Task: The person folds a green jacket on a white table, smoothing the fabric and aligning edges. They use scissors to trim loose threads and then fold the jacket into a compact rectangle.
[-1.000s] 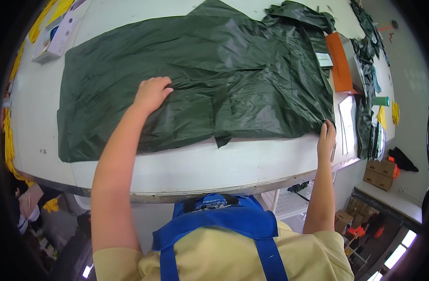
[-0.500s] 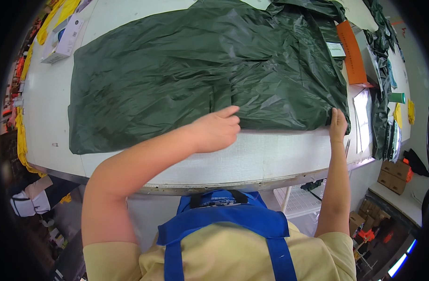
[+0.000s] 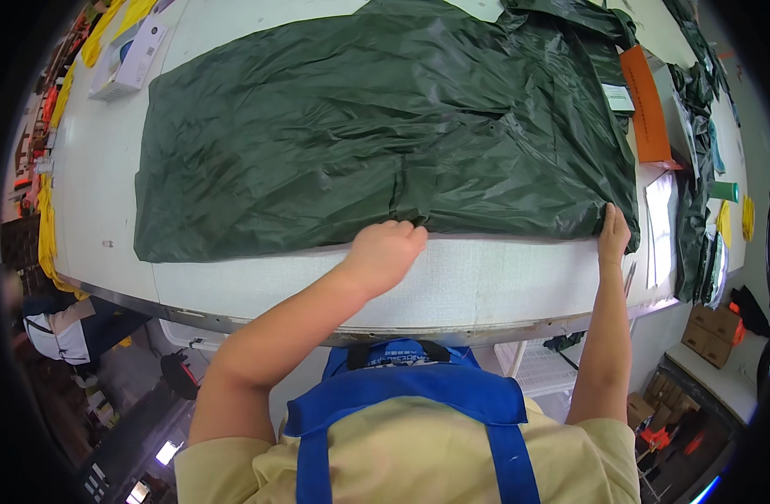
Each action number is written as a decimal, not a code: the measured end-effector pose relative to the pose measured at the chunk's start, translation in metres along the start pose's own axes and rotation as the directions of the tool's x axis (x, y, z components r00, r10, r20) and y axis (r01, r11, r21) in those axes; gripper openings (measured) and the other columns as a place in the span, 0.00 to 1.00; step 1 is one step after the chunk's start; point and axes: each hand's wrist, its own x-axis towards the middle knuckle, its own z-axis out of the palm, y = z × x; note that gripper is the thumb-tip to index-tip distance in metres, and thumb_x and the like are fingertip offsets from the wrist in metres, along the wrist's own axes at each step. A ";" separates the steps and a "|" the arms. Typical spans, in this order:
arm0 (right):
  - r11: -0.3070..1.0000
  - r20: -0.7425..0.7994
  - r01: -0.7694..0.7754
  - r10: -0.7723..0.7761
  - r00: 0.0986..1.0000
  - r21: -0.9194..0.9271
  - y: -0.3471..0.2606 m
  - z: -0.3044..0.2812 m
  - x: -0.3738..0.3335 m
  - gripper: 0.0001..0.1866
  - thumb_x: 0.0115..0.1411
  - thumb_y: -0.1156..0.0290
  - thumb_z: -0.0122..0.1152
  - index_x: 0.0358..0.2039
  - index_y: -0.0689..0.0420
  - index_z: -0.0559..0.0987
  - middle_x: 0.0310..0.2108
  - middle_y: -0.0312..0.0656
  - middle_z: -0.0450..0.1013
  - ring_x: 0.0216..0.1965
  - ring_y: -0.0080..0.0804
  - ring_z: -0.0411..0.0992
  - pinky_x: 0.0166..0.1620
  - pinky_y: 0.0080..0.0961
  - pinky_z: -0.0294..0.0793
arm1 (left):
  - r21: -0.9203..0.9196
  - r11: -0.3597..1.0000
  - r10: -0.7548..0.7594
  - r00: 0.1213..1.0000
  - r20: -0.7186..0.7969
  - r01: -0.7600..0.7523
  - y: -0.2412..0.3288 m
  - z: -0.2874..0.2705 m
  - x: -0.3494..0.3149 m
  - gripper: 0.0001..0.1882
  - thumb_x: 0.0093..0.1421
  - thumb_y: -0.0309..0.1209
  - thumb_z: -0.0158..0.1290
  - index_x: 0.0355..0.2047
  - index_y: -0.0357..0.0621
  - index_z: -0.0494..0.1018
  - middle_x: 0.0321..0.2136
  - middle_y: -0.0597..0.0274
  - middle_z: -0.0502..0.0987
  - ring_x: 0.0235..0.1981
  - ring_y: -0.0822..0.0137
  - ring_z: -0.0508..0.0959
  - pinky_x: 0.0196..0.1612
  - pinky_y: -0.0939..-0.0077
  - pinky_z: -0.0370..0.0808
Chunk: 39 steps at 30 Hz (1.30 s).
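A dark green, shiny raincoat [image 3: 317, 134] lies spread and wrinkled over the white table [image 3: 460, 281]. Its near edge runs almost straight from left to right. My left hand [image 3: 386, 254] is closed on the middle of that edge, fingers curled over the fabric beside a short upright fold. Farther right, my right hand [image 3: 613, 235] pinches the raincoat at its near right corner, the thumb out of sight.
An orange box [image 3: 649, 109] stands past the raincoat's right side, with white paper [image 3: 659, 218] nearer me. More dark green fabric [image 3: 691, 185] hangs along the right. A white box [image 3: 131, 60] sits at the far left. The table's metal-edged rim [image 3: 477, 334] curves before me.
My left hand has come down from over the cloth onto the raincoat's near edge and gripped it, drawing the fold there. My right hand stays at the corner. The whole view has shifted slightly.
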 end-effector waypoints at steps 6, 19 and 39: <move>0.997 0.050 -0.012 0.015 0.999 -0.074 0.006 0.002 -0.004 0.21 0.67 0.57 0.47 0.26 0.64 0.68 0.24 0.54 0.65 0.25 0.50 0.60 0.32 0.34 0.64 | -0.790 0.489 -0.539 0.840 0.059 0.369 -0.013 0.015 -0.055 0.07 0.53 0.27 0.60 0.33 0.41 0.77 0.24 0.60 0.78 0.24 0.71 0.77 0.27 0.80 0.71; 0.990 0.008 0.076 -0.075 0.997 -0.121 0.011 -0.008 -0.016 0.18 0.67 0.61 0.47 0.27 0.63 0.69 0.24 0.50 0.65 0.27 0.46 0.64 0.33 0.34 0.64 | -0.405 0.814 -0.532 0.816 -0.228 0.417 -0.031 -0.005 0.011 0.10 0.56 0.34 0.57 0.34 0.40 0.73 0.23 0.58 0.74 0.23 0.55 0.74 0.31 0.64 0.72; 0.865 0.322 0.103 0.070 0.944 -0.491 -0.138 0.059 0.003 0.22 0.66 0.51 0.41 0.40 0.58 0.73 0.35 0.53 0.76 0.38 0.55 0.74 0.40 0.47 0.71 | -0.669 0.545 -0.730 0.678 -0.084 0.505 0.015 0.055 -0.069 0.19 0.52 0.25 0.57 0.40 0.40 0.60 0.28 0.54 0.78 0.29 0.58 0.80 0.31 0.71 0.73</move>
